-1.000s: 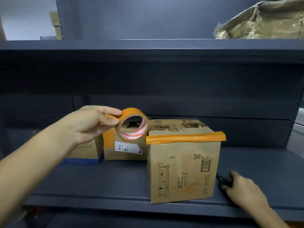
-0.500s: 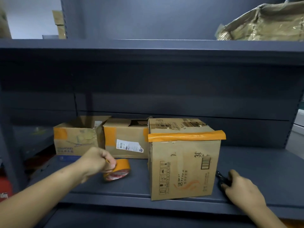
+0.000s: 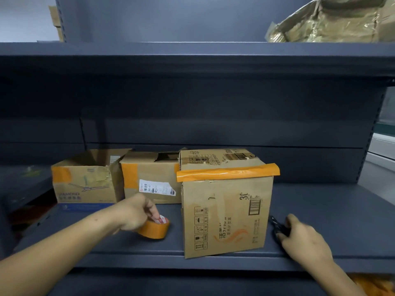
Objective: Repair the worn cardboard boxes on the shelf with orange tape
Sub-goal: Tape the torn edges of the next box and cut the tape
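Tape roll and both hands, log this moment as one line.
left hand holds tape roll on shelf | right hand on scissors | front box top edge taped

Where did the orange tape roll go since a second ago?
The left hand lowered the tape roll from in front of the boxes down onto the shelf, left of the front box, and still holds it. The right hand stayed on the dark tool; the boxes did not move.
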`<state>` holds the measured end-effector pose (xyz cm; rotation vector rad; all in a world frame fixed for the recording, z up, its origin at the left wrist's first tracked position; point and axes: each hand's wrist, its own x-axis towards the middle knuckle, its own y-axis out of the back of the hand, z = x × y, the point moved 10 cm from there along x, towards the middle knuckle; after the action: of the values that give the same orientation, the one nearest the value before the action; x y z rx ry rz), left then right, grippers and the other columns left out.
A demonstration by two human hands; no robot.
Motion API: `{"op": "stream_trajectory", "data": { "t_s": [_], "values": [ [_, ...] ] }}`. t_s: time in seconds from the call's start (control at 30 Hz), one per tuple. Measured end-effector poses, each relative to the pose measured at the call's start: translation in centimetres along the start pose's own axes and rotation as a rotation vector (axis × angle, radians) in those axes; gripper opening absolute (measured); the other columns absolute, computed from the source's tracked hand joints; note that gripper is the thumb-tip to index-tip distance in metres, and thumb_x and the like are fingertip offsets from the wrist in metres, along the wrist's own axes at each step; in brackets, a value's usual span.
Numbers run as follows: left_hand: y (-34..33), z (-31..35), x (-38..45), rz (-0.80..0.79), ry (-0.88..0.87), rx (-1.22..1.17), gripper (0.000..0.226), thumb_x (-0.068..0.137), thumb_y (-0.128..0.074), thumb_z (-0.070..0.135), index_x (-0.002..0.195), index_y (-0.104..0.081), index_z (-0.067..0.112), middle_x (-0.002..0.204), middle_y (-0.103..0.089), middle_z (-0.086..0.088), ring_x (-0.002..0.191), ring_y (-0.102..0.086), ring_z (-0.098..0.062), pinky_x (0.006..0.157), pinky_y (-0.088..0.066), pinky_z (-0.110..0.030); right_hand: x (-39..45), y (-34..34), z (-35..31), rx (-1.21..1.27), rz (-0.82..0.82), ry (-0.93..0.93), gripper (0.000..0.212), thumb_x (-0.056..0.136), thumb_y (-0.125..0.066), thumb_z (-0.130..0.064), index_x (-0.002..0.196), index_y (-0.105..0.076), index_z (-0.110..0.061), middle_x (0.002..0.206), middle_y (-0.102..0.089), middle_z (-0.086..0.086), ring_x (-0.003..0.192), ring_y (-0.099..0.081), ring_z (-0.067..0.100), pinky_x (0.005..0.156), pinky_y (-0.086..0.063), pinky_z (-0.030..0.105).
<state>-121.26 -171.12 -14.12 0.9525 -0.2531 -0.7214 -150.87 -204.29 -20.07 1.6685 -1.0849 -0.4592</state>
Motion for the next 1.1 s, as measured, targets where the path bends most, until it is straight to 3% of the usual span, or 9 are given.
{"op": "stream_trajectory", "data": {
  "t_s": [0.07,0.17,0.33,0.4,0.5,0.63,0.77,0.87,1.1],
  "values": [
    [-0.3,-0.7,-0.3,0.050,-0.015,0.028,0.048,0.085,-0.045,-0.013,0.089,-0.074,0.025,0.105,-0.068,0.006,0.104,-0.062,-0.012,0.094,-0.052,-0.026,0.0,0.0,0.0,0.000,0.004,0.004,0.029,0.088,-0.060,-0.047,0.087,-0.038,-0.028,0.079,-0.054,-0.010,0.067,-0.053,0.014,0.049,-0.038,0.030],
    [-0.4,-2.6,-1.4,0.169,-0.039,0.027,0.046,0.083,-0.051,-0.011,0.089,-0.071,0.030,0.110,-0.060,0.010,0.109,-0.056,-0.012,0.098,-0.047,-0.027,-0.2,0.0,0.0,0.002,0.011,0.015,0.028,0.089,-0.060,-0.047,0.088,-0.038,-0.029,0.080,-0.053,-0.010,0.069,-0.053,0.016,0.051,-0.040,0.031],
    [-0.6,-5.9,-3.5,0.385,-0.077,-0.138,0.062,0.076,-0.040,-0.023,0.086,-0.071,0.030,0.104,-0.062,0.007,0.095,-0.060,-0.015,0.088,-0.047,-0.027,-0.3,0.0,0.0,0.018,0.022,0.019,0.027,0.089,-0.060,-0.046,0.090,-0.039,-0.030,0.081,-0.051,-0.011,0.070,-0.053,0.016,0.054,-0.042,0.032],
    [-0.9,-7.0,-3.9,0.399,-0.066,-0.222,0.061,0.078,-0.041,-0.025,0.089,-0.071,0.027,0.106,-0.063,0.003,0.100,-0.060,-0.018,0.089,-0.047,-0.027,-0.4,0.0,0.0,0.020,0.025,0.021,0.026,0.089,-0.061,-0.045,0.091,-0.039,-0.030,0.081,-0.051,-0.011,0.070,-0.053,0.016,0.054,-0.042,0.032],
    [-1.4,-7.9,-4.1,0.378,-0.058,-0.341,0.052,0.083,-0.045,-0.024,0.094,-0.073,0.019,0.105,-0.067,0.000,0.102,-0.061,-0.017,0.080,-0.044,-0.016,-0.5,-0.1,0.0,0.022,0.043,0.025,0.027,0.089,-0.061,-0.045,0.090,-0.039,-0.030,0.080,-0.051,-0.011,0.070,-0.054,0.016,0.053,-0.041,0.031],
    [-1.6,-7.9,-4.7,0.365,-0.105,-0.385,0.050,0.078,-0.048,-0.029,0.090,-0.074,0.011,0.093,-0.068,-0.012,0.085,-0.068,-0.033,0.068,-0.053,-0.014,-0.5,0.0,0.2,0.022,0.055,0.032,0.027,0.089,-0.061,-0.044,0.090,-0.038,-0.030,0.080,-0.052,-0.011,0.069,-0.054,0.017,0.052,-0.040,0.031],
    [-1.7,-7.2,-5.6,0.365,-0.162,-0.279,0.039,0.071,-0.068,-0.027,0.083,-0.076,0.009,0.102,-0.063,-0.004,0.087,-0.068,-0.020,0.075,-0.052,-0.009,-0.6,-0.1,0.3,0.021,0.077,0.034,0.028,0.089,-0.061,-0.045,0.088,-0.037,-0.030,0.079,-0.051,-0.011,0.068,-0.053,0.016,0.051,-0.038,0.030],
    [-1.7,-7.3,-5.8,0.393,-0.142,-0.163,0.039,0.071,-0.077,-0.016,0.084,-0.076,0.021,0.100,-0.065,0.007,0.089,-0.066,-0.010,0.077,-0.047,-0.006,-0.6,-0.1,0.3,0.015,0.078,0.032,0.029,0.089,-0.061,-0.045,0.088,-0.037,-0.029,0.079,-0.049,-0.012,0.069,-0.053,0.018,0.051,-0.036,0.030],
    [-1.4,-9.2,-5.3,0.526,-0.011,-0.227,0.041,0.071,-0.080,-0.009,0.082,-0.072,0.029,0.091,-0.066,0.008,0.079,-0.066,-0.007,0.067,-0.044,-0.003,-0.9,-0.1,0.3,0.023,0.086,0.037,0.028,0.089,-0.060,-0.046,0.089,-0.037,-0.029,0.081,-0.050,-0.012,0.071,-0.054,0.019,0.053,-0.038,0.030]
  ]
}}
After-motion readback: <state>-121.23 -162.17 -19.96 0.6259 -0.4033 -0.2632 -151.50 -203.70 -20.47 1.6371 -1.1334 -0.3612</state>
